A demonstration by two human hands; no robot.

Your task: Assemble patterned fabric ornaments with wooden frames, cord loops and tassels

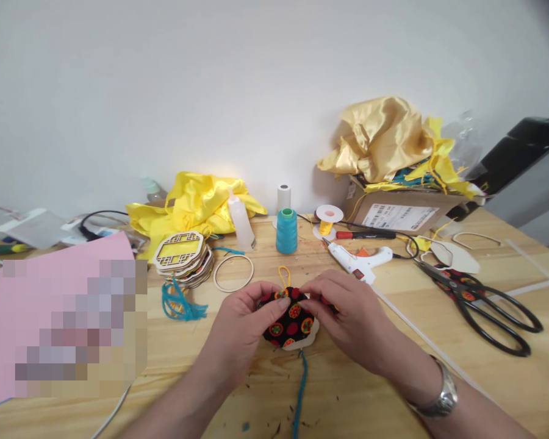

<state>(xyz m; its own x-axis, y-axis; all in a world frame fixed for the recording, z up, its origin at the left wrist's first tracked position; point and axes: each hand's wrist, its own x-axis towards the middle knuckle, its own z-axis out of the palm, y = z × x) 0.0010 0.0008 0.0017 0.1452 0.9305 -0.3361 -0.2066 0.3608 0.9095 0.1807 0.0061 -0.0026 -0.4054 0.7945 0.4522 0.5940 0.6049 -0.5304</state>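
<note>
Hands (302, 314) pinch patterned fabric ornament (289, 320) over table (393, 390)

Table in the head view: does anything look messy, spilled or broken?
Nothing looks broken, but it is untidy. Gold fabric overflows the cardboard box at the back right, the scissors lie open on the right, and a tangle of teal thread lies loose by the wooden frames. The left hand and right hand pinch the patterned ornament.
</note>
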